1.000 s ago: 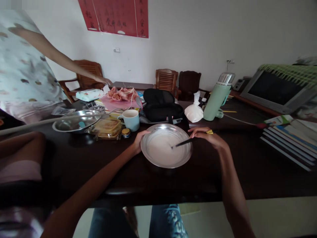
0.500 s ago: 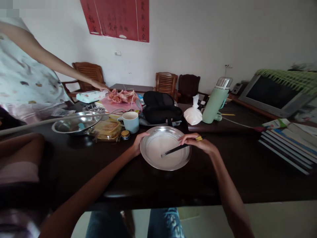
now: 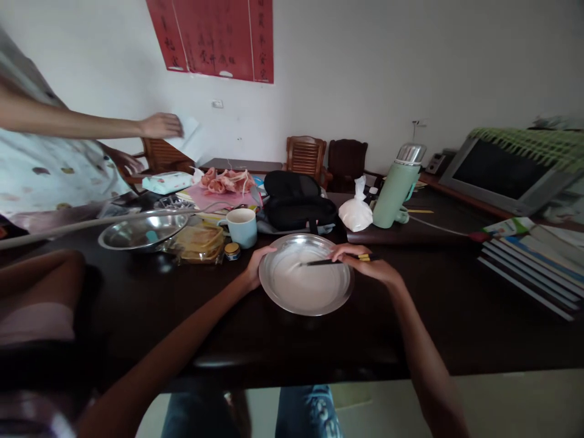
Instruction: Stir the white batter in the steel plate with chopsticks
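Observation:
A round steel bowl (image 3: 340, 298) holding a whitish liquid (image 3: 305, 283) rests on the dark table in front of me. My left hand (image 3: 259, 266) grips its left rim, thumb toward the top edge. Dark chopsticks (image 3: 317, 262) with yellowish ends are held in my right hand (image 3: 360, 260) above the right rim. Their tips dip into the liquid near the bowl's middle. Whether there are two sticks or more is hard to make out. Just left of the bowl stand a light blue mug (image 3: 243, 228) and a small jar with a golden lid (image 3: 232, 250).
Leftward lie a plastic food box (image 3: 201, 242) and another steel basin (image 3: 137, 237). Behind the bowl sit a black bag (image 3: 296, 204), a tied bag of white powder (image 3: 356, 210) and a green thermos (image 3: 396, 191). Stacked books (image 3: 529, 267) are at right. A person's hand (image 3: 162, 126) holds something white.
The chopstick tips have swept upward through the liquid, away from me, and the sticks lie flatter. The other person's hand has risen from the table with a white, sheet-like thing.

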A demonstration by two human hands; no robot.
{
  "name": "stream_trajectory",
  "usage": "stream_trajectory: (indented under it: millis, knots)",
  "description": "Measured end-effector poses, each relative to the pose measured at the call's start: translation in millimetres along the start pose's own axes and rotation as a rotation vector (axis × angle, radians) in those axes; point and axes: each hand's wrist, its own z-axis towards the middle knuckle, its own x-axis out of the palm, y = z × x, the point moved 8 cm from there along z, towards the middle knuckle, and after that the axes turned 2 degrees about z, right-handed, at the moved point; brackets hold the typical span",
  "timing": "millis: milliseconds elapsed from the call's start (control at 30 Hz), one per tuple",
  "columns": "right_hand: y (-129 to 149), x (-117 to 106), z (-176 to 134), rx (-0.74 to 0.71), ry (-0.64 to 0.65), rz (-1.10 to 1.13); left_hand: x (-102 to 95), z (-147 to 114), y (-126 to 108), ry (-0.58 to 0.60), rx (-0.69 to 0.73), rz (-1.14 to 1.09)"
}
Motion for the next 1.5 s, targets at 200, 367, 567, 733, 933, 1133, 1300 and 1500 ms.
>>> stream_trajectory:
  millis: [200, 367, 567, 733, 933, 1133, 1300, 1500]
  knots:
    - [-0.4, -15.4, -12.9, 0.036, 0.013, 0.125, 1.8, -2.6, 0.4, -0.007, -0.016, 0.010]
    - [11.2, 8.2, -3.3, 0.011, 0.084, 0.096, -1.0, -1.1, -0.1, -0.023, -0.012, 0.023]
    - [1.7, -22.8, -12.7, 0.085, -0.101, 0.091, 0.6, -2.1, 0.2, -0.003, -0.014, 0.015]
    - [9.0, 13.2, -3.3, 0.067, 0.089, 0.222, -1.7, 0.7, 1.7, -0.017, -0.023, 0.004]
    - [-0.2, -10.7, -5.4, 0.061, -0.116, 0.199, -1.4, -0.3, 0.2, -0.040, -0.014, 0.015]
    - [4.6, 12.7, -2.4, 0.069, 0.038, 0.294, -1.7, 1.4, 1.1, -0.019, -0.011, 0.005]
    - [2.0, -7.8, -5.3, 0.062, -0.113, 0.129, 0.8, -1.3, -0.7, -0.013, -0.004, 0.013]
    - [8.0, 5.2, -8.3, 0.096, 0.027, 0.307, 1.6, -3.0, -2.0, -0.023, 0.009, 0.017]
